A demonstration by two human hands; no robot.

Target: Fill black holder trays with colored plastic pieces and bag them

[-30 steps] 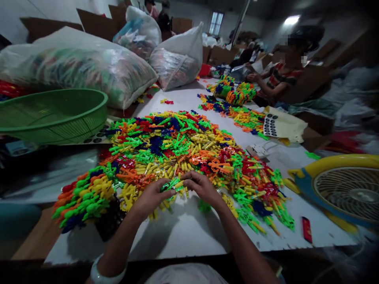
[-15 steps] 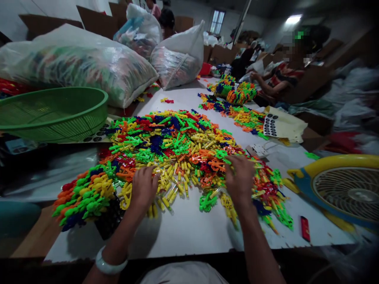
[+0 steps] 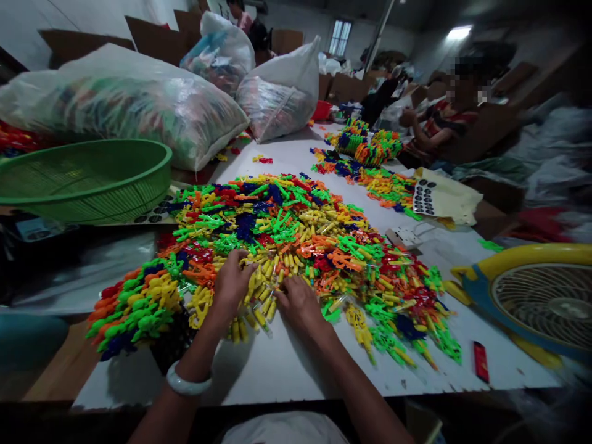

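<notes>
A wide heap of small bright plastic toy pieces (image 3: 296, 234) in yellow, green, orange, red and blue covers the white table (image 3: 296, 364). My left hand (image 3: 232, 283) rests on the near edge of the heap, fingers curled into the yellow pieces (image 3: 263, 290). My right hand (image 3: 300, 302) lies close beside it, fingers bent and pinching at the same yellow pieces. What each hand actually grips is hidden among the pieces. A tidy stack of sorted pieces (image 3: 134, 308) sits to the left of my left hand.
A green mesh basket (image 3: 83, 179) and big clear bags of toys (image 3: 129, 105) stand at the left. A yellow fan (image 3: 536, 296) lies at right, a red lighter (image 3: 481, 361) near the edge. A seated person (image 3: 444, 117) works on further piles (image 3: 370, 148).
My right hand has come back from the right side of the heap to the yellow pieces beside my left hand. My left hand stayed on the heap's near edge.
</notes>
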